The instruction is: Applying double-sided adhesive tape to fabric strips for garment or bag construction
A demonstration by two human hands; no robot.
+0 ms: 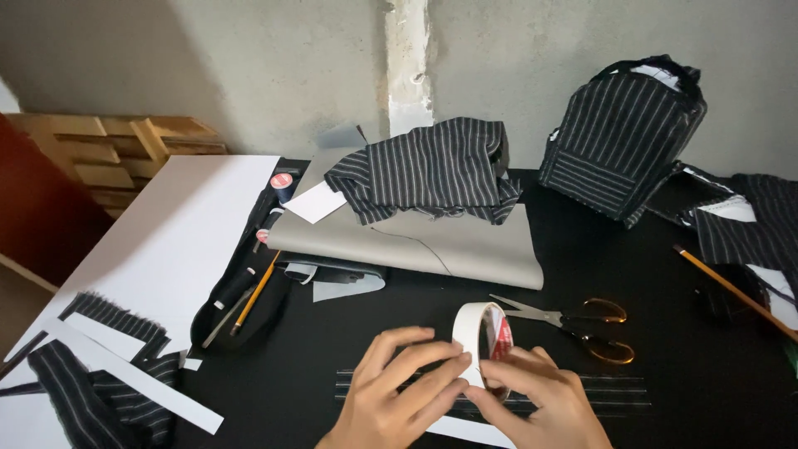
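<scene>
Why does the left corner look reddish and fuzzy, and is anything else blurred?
Head view: the red smear is something unfocused near the lens; the hands and tape roll are slightly soft; the scissors show a mild glint; light is dim and even.

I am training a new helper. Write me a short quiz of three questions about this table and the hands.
1. True or false: both hands touch the roll of white tape.
2. Which lies nearest the tape roll? A) the scissors B) the striped bag C) the blue thread spool
3. Fill in: the striped cloth lies on a folded ____ fabric.

Key: 1 true; 2 A; 3 grey.
</scene>
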